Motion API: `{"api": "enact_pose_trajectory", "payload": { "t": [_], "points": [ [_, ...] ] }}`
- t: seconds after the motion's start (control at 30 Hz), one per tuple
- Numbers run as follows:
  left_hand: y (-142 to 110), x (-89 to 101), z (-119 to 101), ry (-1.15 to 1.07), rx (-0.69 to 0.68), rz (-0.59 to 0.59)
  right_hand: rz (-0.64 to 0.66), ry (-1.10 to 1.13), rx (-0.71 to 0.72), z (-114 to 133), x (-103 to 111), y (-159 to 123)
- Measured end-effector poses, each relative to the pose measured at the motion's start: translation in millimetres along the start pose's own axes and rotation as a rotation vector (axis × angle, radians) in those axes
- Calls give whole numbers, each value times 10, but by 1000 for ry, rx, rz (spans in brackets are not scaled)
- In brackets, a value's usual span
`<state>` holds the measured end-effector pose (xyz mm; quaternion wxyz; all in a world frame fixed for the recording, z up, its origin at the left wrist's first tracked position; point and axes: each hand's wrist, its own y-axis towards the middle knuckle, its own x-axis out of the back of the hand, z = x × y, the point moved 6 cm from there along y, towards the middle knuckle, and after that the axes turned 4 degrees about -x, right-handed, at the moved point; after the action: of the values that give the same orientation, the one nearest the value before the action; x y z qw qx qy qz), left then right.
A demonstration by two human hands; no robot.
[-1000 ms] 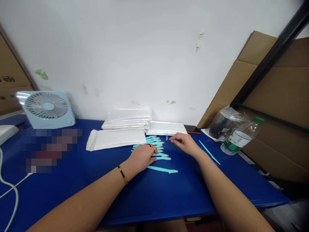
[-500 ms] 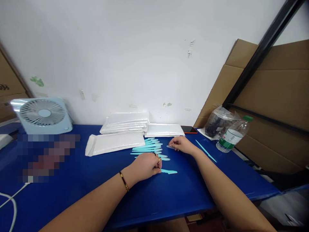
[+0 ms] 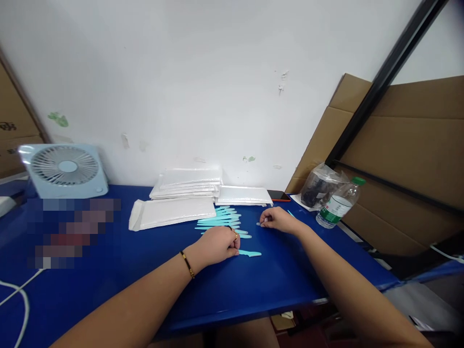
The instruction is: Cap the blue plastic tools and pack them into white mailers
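Observation:
My left hand [image 3: 217, 244] rests on the blue table [image 3: 108, 285] with its fingers curled round the near end of a turquoise plastic stick [image 3: 250, 253]. Just beyond it lies a fan of several more turquoise sticks [image 3: 219, 220]. My right hand [image 3: 277, 219] sits to the right of that fan, its fingertips pinched on a small pale piece [image 3: 259, 224] against the tabletop. A flat white padded envelope [image 3: 172, 212] lies left of the sticks, with stacks of the same envelopes [image 3: 188, 183] behind it.
A pale blue desk fan [image 3: 63, 170] stands at the back left. A phone [image 3: 278, 195], a crumpled plastic bag [image 3: 319, 186] and a water bottle [image 3: 337, 205] sit at the back right by cardboard sheets [image 3: 398, 159]. A white cable [image 3: 18, 295] lies at the near left.
My left hand has drawn back from the fan of sticks and closed on the nearest one. My right hand has curled from open fingers into a pinch on the small pale piece.

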<state>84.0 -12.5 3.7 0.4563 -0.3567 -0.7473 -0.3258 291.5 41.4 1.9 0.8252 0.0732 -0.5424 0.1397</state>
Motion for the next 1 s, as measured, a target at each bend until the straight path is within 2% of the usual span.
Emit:
{"api": "enact_pose_trajectory", "payload": {
  "t": [0.2, 0.37, 0.43, 0.53, 0.63, 0.77, 1.0],
  "points": [
    [1, -3, -4, 24, -1, 12, -131, -127, 56, 133, 24, -562],
    [6, 11, -14, 19, 5, 15, -58, 99, -75, 72, -93, -821],
    [3, 17, -17, 15, 10, 16, -90, 154, -120, 56, -105, -875],
    [-3, 21, -22, 12, 3, 16, -174, 181, -102, 116, -86, -987],
    [-3, 16, -20, 8, -2, 18, -154, 232, -62, 189, -124, -1108],
    [2, 7, -10, -3, 1, 16, -178, 226, -55, 252, -177, -1133],
    [28, -18, 25, -36, 13, 17, -169, 200, -44, 498, -310, -896]
  ]
}}
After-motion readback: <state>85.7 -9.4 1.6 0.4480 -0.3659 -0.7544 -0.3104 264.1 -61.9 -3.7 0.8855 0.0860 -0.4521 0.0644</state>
